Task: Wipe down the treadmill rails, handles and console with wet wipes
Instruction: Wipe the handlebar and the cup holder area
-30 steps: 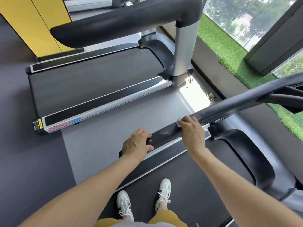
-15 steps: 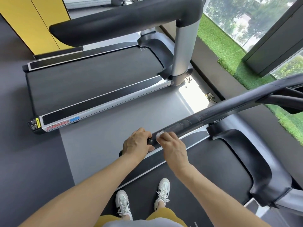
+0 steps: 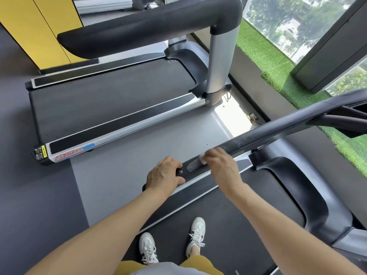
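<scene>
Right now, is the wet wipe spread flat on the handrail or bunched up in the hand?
Bunched up: only a small white wad of the wet wipe shows under the right hand pressing it on the handrail.

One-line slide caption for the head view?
Right hand rubs a wet wipe along the handrail; left hand grips its end.

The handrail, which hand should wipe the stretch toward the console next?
Right. The right hand already holds the wet wipe against the handrail, on the console side. The left hand grips the rail's near end, wipe-free.

A gym: two treadmills (image 3: 111, 108) side by side on rubber flooring (image 3: 29, 195).
</scene>
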The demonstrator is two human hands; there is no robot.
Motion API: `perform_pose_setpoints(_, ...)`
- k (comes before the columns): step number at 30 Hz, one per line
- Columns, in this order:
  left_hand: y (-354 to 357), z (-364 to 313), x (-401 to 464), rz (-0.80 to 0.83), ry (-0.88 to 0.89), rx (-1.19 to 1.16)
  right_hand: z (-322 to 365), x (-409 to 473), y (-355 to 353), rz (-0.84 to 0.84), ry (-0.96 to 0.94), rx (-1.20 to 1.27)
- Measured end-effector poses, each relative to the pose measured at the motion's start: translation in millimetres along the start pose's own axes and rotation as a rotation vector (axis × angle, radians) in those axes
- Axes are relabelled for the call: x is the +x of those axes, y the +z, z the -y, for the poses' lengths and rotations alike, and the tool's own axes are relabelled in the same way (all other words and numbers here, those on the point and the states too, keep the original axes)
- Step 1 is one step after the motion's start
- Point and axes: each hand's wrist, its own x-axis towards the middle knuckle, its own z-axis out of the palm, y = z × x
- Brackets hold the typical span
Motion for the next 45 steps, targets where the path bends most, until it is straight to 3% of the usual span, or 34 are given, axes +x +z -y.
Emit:
perform_pose_setpoints(2, 2, 1, 0, -0.006, -0.003, -0.009, -7, 3, -2, -0.033, 0.186, -0.010)
perform_pose_setpoints(4, 1, 0, 0, -0.002, -0.011, -0.012, 20, -1, 4, -0.070, 0.242, 0.014)
perform_pose_setpoints(7, 1, 0, 0, 0.000, -0.012, -0.015, 58, -13, 15, -0.026, 0.064, 0.128)
perform_pose_setpoints(10, 0, 0, -1, 0.002, -0.012, -0.009, 25, -8, 12, -0.009, -0.090, 0.068)
perform_pose_setpoints(13, 2, 1, 0, -0.004, -0.012, -0.020, -11, 1, 1, -0.067, 0.142, 0.022)
perform_pose_setpoints(15, 2, 2, 0, -0.006, -0.015, -0.022, 8, -1, 5, -0.113, 0.251, 0.032)
perform_pose_setpoints(18, 2, 2, 0, -0.004, -0.014, -0.029, 58, -8, 17, -0.074, 0.154, 0.129)
perform_pose_setpoints(22, 2, 6, -4, -0.013, 0.016, -0.044, 27, -5, 11, 0.012, -0.027, 0.131)
perform_pose_setpoints(25, 3, 22, -16, -0.034, -0.002, -0.068, 1, 3, 0, 0.004, 0.207, 0.075)
perform_pose_setpoints(27, 3, 37, -26, -0.042, -0.035, -0.087, 22, 2, 5, -0.031, 0.319, 0.073)
perform_pose_setpoints(31, 3, 48, -32, -0.057, -0.063, -0.139, 95, -10, 21, 0.016, 0.095, 0.178)
perform_pose_setpoints(34, 3, 46, -29, -0.061, -0.073, -0.141, 80, -7, 17, 0.058, -0.103, 0.169)
perform_pose_setpoints(37, 3, 47, -29, -0.068, -0.077, -0.136, 34, 0, 6, -0.005, 0.017, 0.091)
perform_pose_setpoints(40, 3, 47, -29, -0.072, -0.084, -0.133, 53, -7, 10, -0.076, 0.196, 0.085)
perform_pose_setpoints(43, 2, 47, -28, -0.060, -0.079, -0.134, 101, -16, 21, -0.008, 0.064, 0.175)
perform_pose_setpoints(45, 2, 47, -28, -0.056, -0.073, -0.132, 97, -14, 18, 0.024, -0.092, 0.171)
